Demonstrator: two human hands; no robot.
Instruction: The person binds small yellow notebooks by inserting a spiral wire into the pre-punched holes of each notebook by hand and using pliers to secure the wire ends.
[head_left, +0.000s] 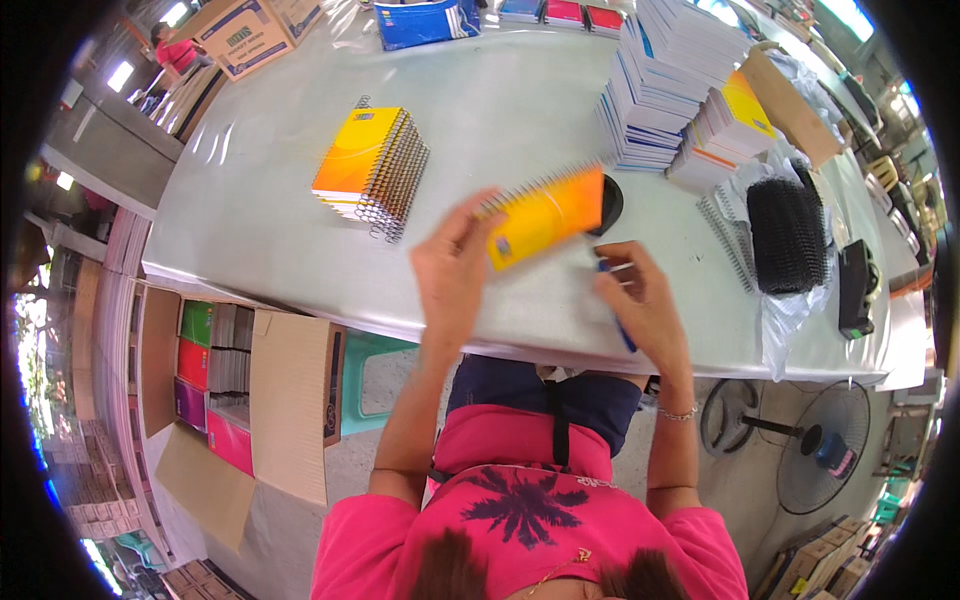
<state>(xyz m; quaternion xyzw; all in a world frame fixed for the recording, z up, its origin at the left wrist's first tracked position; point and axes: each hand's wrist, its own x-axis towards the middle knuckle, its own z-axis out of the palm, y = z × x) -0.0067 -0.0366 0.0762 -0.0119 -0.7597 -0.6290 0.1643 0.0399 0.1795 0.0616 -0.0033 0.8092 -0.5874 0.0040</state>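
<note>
A yellow-and-orange spiral notebook (550, 220) is grasped at its left end by the left hand (450, 262) and is held tilted above the near part of the surface (510, 315); its wire binding runs along the upper edge, and some blur is seen on it. A blue-handled tool (626, 337) is gripped in the fingers of the right hand (645, 300), just below the notebook's right end; its exact kind cannot be told. A round black object (613, 203) is partly covered by the notebook. To the left, well apart from the hands, a pile of similar notebooks (365, 150) is set. At the far right, tall stacks of paper blocks (645, 110) are placed, with black wire coils (785, 235) laid on clear plastic nearer by. A black tape dispenser (857, 290) is seen beside the coils.
</note>
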